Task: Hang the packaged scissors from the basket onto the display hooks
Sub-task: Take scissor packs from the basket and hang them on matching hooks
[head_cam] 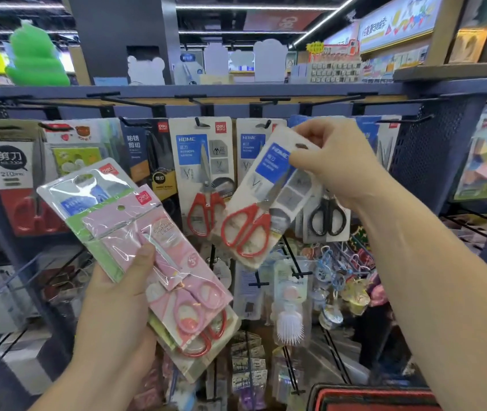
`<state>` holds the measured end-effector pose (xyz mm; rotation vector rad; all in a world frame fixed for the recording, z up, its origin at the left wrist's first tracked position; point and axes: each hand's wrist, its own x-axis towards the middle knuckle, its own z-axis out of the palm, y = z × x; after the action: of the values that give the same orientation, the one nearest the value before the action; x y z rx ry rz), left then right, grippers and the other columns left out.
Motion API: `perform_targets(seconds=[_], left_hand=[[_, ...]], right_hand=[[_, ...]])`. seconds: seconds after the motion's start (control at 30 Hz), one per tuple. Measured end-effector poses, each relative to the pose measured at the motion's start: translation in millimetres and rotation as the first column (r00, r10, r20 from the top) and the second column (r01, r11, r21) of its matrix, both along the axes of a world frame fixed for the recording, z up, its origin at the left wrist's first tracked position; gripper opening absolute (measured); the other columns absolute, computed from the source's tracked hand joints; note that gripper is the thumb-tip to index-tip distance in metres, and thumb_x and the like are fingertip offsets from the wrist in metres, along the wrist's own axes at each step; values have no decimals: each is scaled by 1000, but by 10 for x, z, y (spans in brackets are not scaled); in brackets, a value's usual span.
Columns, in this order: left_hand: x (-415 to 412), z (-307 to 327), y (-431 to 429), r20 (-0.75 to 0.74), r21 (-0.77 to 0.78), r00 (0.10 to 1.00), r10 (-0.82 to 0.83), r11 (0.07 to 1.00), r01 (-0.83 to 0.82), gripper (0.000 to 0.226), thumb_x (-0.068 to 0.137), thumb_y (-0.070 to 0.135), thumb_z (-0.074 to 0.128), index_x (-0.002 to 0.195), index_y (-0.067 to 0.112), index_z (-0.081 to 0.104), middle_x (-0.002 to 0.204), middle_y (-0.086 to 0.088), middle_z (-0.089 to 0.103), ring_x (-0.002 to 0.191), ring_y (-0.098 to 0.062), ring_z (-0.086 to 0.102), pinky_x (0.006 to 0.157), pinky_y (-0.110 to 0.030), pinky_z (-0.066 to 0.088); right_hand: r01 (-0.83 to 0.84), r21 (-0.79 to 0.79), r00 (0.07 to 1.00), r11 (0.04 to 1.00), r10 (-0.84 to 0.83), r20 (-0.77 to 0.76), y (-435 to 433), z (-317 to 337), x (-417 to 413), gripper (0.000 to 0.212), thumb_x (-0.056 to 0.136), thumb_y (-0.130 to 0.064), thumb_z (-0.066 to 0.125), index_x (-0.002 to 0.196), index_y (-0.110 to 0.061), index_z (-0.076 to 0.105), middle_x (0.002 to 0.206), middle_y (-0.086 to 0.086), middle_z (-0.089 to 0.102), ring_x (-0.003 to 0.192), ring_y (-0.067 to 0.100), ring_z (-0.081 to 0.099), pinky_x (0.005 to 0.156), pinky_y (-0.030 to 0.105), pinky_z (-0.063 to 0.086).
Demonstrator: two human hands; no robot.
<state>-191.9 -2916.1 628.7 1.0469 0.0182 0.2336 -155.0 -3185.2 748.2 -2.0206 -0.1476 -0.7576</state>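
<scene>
Your right hand (pixel 337 161) pinches red scissors pack (pixel 266 197) tilted; hole may miss hook (pixel 266 124). Left hand (pixel 117 298) clamps loose stack (pixel 147 247); could slide.

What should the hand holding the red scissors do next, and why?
Probably straighten the red scissors pack and slide its hole onto the hook holding the matching pack. The right hand pinches it near the top, tilted, not yet on any hook.

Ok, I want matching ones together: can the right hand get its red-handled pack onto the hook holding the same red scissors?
Probably yes. The right hand pinches the red-handled scissors pack by its top, hang hole showing, just right of that hook, whose tip sticks out bare, nothing between.
</scene>
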Motion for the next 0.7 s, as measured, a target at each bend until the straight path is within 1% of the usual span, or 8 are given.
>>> perform_targets(seconds=[0.1,0.2,0.3,0.4,0.5,0.57,0.63,0.7], left_hand=[[7,-14,19,-9,-17,1000,-6,1000,6,19,103,21,62,119,29,70,105,5,82,83,-13,79,68,-32,65],[13,-20,40,-15,-36,1000,-7,999,6,18,102,21,63,116,29,70,104,4,82,81,-13,79,70,-33,65],[29,-38,46,-18,-27,1000,2,1000,-3,18,103,21,63,116,30,70,102,5,82,79,-12,79,68,-33,65],[21,-15,30,-18,-26,1000,16,1000,-16,15,103,21,63,112,31,70,95,8,82,74,-11,79,58,-28,64],[-5,15,21,-11,-4,1000,19,1000,-19,12,103,21,63,108,30,69,90,10,82,68,-8,77,52,-24,61],[16,5,39,-17,-4,1000,18,1000,-18,14,102,21,63,111,30,70,96,8,82,73,-10,78,57,-27,63],[20,4,40,-23,-15,1000,17,1000,-17,20,101,22,63,118,30,71,106,5,82,88,-16,80,72,-37,66],[24,35,36,-8,-10,1000,-14,1000,14,26,101,22,64,125,30,70,112,4,81,98,-20,79,86,-43,61]], right_hand=[[-35,190,998,981,26,49,27,57,61,20,81,-10,87,92,-19,73,93,3,78,90,19,76,83,38,64],[-127,402,991,907,95,99,93,35,108,12,90,-13,81,93,-14,69,92,7,80,92,25,79,82,46,65],[-125,413,991,902,95,92,196,5,184,10,99,-20,70,96,-15,63,89,2,79,87,15,79,71,34,65],[-56,336,998,940,40,53,260,-51,310,17,106,-29,59,97,-15,55,102,11,76,94,18,78,80,44,66],[-57,377,998,925,48,32,280,-90,406,21,110,-32,50,93,-19,52,110,14,75,98,20,77,86,52,63],[-33,383,999,923,20,37,296,-78,455,23,111,-33,49,93,-19,52,110,13,75,98,19,77,86,52,64],[-15,385,999,923,-4,47,293,-61,507,24,110,-35,48,93,-19,51,109,15,74,97,19,77,85,52,64],[14,368,999,930,-29,35,285,-58,574,25,110,-37,49,91,-20,50,108,17,73,98,23,76,85,56,63]])
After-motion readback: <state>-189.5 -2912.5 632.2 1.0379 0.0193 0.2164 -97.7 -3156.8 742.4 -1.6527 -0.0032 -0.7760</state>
